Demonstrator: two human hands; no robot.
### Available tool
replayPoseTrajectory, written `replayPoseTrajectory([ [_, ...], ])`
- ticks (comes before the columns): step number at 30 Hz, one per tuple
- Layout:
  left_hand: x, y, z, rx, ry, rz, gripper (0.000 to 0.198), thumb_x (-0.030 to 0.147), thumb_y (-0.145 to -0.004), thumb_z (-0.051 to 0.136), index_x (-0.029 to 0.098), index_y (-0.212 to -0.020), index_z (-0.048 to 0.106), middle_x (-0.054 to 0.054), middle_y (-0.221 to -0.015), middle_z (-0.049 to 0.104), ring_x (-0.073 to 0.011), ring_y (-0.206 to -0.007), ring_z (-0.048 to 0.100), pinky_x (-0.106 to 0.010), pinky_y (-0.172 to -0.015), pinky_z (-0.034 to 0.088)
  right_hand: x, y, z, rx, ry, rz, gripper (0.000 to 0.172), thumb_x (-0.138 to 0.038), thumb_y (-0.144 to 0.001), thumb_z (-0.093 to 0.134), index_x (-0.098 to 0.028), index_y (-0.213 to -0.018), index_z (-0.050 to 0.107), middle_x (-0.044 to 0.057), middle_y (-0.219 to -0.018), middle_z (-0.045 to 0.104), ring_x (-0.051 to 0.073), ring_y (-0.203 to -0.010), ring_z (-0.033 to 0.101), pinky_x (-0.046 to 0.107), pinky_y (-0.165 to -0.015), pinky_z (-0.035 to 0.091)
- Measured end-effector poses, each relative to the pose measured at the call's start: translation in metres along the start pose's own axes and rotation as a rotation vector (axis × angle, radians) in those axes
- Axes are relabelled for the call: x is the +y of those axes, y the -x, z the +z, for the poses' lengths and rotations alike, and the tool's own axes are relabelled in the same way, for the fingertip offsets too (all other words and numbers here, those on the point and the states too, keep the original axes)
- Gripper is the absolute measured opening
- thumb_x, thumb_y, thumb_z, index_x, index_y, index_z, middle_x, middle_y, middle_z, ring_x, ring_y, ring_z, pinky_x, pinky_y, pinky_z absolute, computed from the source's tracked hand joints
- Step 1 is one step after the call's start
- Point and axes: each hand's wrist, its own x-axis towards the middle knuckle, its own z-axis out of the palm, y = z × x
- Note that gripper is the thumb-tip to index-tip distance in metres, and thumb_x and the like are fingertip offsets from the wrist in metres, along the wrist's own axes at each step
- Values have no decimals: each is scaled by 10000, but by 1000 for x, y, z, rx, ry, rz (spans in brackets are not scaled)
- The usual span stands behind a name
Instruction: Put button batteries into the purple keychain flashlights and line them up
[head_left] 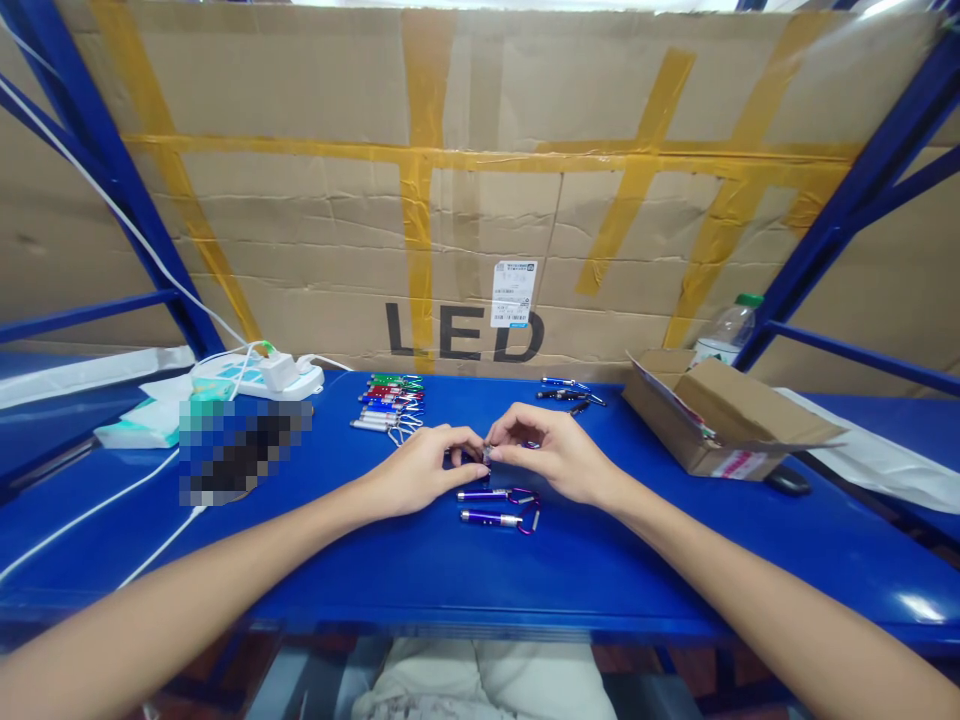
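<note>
1 small pc [487,454] (type unclear), pinched btwn fingertips of left hand [426,468] & right hand [562,455] over mid table [600,570], prob for steadiness; 2 purple pens [487,518] just nearside, prob for easy reach; mixed pens [384,404] back left, apparently grouped by colour.

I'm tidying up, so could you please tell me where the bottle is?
The bottle is at the head view's right, behind the open box, beside a blue post.

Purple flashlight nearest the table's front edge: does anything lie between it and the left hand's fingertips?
Yes: another purple flashlight lies on the table between the fingertips of the left hand and the front flashlight.
</note>
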Motion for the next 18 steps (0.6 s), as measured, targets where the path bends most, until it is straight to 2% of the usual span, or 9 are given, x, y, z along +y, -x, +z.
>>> replayPoseTrajectory([
  [9,8,2,3,61,-102,58,84,288,-945,780,237,-1011,787,12,-870,709,-176,-825,616,-283,-772,439,-1,0,2,-31,34,-66,301,-306,-929,812,-219,-1202,721,9,-928,756,183,-852,710,323,-803,567],
  [12,9,3,3,69,-132,68,79,299,-956,773,231,-994,787,7,-858,695,-181,-827,608,-285,-770,437,-3,0,0,-14,147,-124,230,-310,-939,814,-224,-1147,765,24,-978,746,181,-855,703,325,-818,564],
  [15,9,3,3,74,-153,68,85,303,-960,768,232,-1002,791,2,-847,681,-187,-836,607,-287,-765,431,-5,-1,-3,-4,241,-176,127,-323,-945,817,-220,-1020,803,25,-946,720,177,-831,682,319,-808,551],
  [18,8,3,3,86,-154,67,108,307,-963,765,245,-1045,798,2,-841,672,-188,-834,609,-288,-761,430,-5,-1,-3,-3,270,-178,126,-341,-945,822,-216,-947,802,19,-896,702,177,-809,666,311,-774,537],
])
